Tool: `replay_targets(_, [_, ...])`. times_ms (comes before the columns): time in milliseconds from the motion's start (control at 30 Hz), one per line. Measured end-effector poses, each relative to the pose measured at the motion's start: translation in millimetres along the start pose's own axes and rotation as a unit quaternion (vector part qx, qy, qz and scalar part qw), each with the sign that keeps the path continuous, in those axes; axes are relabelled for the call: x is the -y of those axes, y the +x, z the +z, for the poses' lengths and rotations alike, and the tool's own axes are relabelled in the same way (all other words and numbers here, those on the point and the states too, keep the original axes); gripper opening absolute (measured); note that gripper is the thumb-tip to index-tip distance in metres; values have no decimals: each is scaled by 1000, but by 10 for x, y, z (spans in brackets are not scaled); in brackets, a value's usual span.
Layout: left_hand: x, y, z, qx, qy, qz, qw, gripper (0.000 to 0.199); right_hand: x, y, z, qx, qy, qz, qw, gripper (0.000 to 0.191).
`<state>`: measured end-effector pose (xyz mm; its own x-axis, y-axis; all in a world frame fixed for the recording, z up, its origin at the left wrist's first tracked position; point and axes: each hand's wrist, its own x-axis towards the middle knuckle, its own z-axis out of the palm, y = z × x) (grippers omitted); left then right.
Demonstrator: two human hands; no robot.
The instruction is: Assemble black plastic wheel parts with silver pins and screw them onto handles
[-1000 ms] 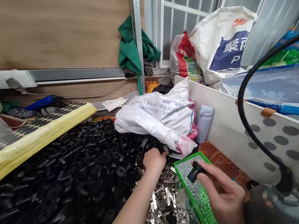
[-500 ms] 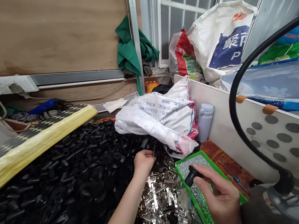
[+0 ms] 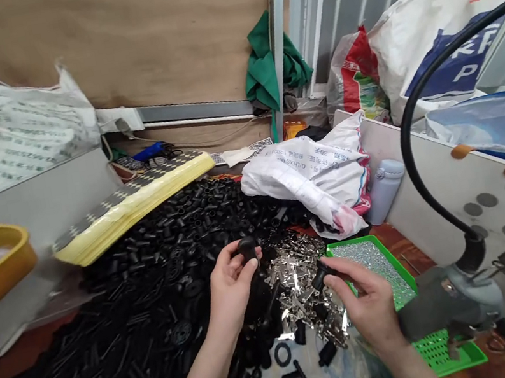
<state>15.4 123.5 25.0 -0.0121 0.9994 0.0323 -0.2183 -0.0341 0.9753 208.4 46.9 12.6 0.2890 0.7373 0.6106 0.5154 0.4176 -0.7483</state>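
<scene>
Between the fingertips of my left hand (image 3: 232, 283) is a round black part (image 3: 247, 249), held above the pile of black plastic pieces (image 3: 164, 242). My right hand (image 3: 365, 299) pinches a short black cylindrical part (image 3: 319, 276) over the heap of shiny metal clips (image 3: 294, 266). The two hands are apart. Just beyond my right hand is a green tray (image 3: 412, 281) of small silvery pieces, partly covered by the fingers. Loose black rings and tubes lie below, near a black ring (image 3: 283, 355).
A grey machine head (image 3: 449, 298) with a black cable stands right of my right hand. A white sack (image 3: 303, 174) and a lilac bottle (image 3: 386, 192) are behind the tray. Yellow-edged sheets (image 3: 139, 208) and a yellow basket (image 3: 0, 276) are at left.
The view has swung left and down. My left hand, which was low by the metal clips, now holds up a round black part. My right hand still holds its black part, now over the clips.
</scene>
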Motion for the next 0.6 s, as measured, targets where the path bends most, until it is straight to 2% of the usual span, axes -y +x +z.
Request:
replay_targets(100, [-87,-147,-127,-1,-31,-15,999,42,69,-4,75,27,17,15,999,19])
replay_targets(233, [-170,-544,-246,52,-69,-113,990,50,198,-29,173,71,49,33,996,19])
replay_targets(333, [-173,-859,-324,61,-79,-180,978,53,294,-78,242,107,60,35,992,19])
replay_targets(467, [-124,-1115,-418,42,-103,-239,965,51,384,-156,320,146,58,36,987,21])
replay_targets(600, [-76,-1208,-500,-15,-136,-255,957,36,441,-207,386,155,66,31,985,20])
